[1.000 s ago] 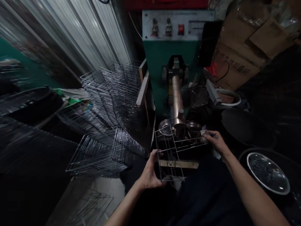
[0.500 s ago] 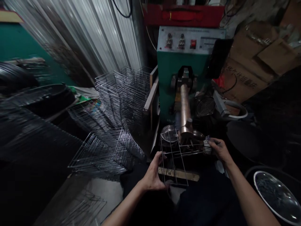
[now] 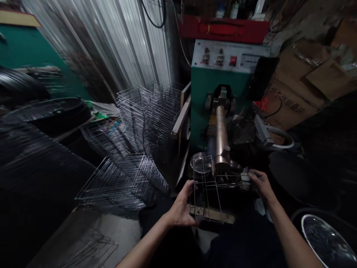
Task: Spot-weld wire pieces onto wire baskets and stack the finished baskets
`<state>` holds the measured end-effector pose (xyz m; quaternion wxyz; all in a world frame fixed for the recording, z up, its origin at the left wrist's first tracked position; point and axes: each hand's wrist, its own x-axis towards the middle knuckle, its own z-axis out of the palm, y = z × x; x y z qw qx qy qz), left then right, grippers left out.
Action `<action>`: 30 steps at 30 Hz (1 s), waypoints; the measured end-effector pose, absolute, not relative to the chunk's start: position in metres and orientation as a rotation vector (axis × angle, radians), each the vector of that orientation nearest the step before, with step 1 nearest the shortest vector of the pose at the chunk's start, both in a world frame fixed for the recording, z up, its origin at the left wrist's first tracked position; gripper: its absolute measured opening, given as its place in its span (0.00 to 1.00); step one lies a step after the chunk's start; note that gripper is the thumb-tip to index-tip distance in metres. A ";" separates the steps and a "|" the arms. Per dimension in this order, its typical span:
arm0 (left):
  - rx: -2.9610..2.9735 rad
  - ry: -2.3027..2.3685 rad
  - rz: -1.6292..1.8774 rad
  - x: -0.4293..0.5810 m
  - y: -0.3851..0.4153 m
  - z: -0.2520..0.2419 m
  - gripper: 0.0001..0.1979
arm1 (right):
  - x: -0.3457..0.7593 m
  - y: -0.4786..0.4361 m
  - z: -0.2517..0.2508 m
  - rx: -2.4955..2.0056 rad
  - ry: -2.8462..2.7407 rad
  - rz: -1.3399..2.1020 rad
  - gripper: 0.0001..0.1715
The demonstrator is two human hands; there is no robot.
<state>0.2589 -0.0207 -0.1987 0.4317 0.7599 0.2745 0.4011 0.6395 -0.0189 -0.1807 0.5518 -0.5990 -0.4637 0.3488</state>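
Vs. 1 s back, wire frame sits flatter btwn the hands, and the whole scene has dropped lower in view w/ the head. Far left: dark round pans (image 3: 47, 111) in a heap, blurred. Behind them a corrugated metal wall (image 3: 111, 44). Next, a low stack of wire grids (image 3: 119, 182) on the floor, and a taller fanned stack of wire racks (image 3: 150, 119) just behind it. Left hand (image 3: 181, 206) has fingers curled round the frame's left side, thumb up, firm hold. Wire frame (image 3: 212, 197) is right in front of the person, long rods running crosswise from hand to hand, shorter rods pointing away toward the machine. A wood strip (image 3: 212, 214) lies under its near edge. Steel dish (image 3: 200, 162) just behind frame, and copper welder arm (image 3: 222, 134) comes down from the green welding machine (image 3: 220, 85) to just behind/over the far rods; exact contact can't tell. Fan guard (image 3: 244, 133) right of the arm. Right hand (image 3: 260, 184) part closed on the frame's right end, fingers bent over the rods. Further right, black round tub (image 3: 295, 175), cardboard boxes (image 3: 292, 104) behind it, and a shiny steel dish (image 3: 326, 242) at lower right edge.
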 end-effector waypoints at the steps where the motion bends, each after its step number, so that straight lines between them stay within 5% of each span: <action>1: 1.902 0.686 1.001 0.259 -0.019 -0.199 0.53 | 0.640 -0.019 -0.181 -1.417 -1.088 0.833 0.34; 13: 1.581 0.786 0.917 0.248 -0.065 -0.171 0.54 | 0.653 -0.063 -0.156 -1.461 -1.379 0.988 0.33; 19: 0.906 0.952 0.867 0.208 -0.088 -0.128 0.40 | 0.662 -0.094 -0.140 -1.526 -1.726 1.174 0.32; 26: 1.356 0.626 0.645 0.176 -0.098 -0.127 0.72 | 0.647 -0.082 -0.195 -1.530 -1.606 2.025 0.49; 30: 1.669 0.919 0.633 0.181 -0.100 -0.142 0.66 | 0.639 -0.081 -0.210 -1.560 -1.695 2.061 0.48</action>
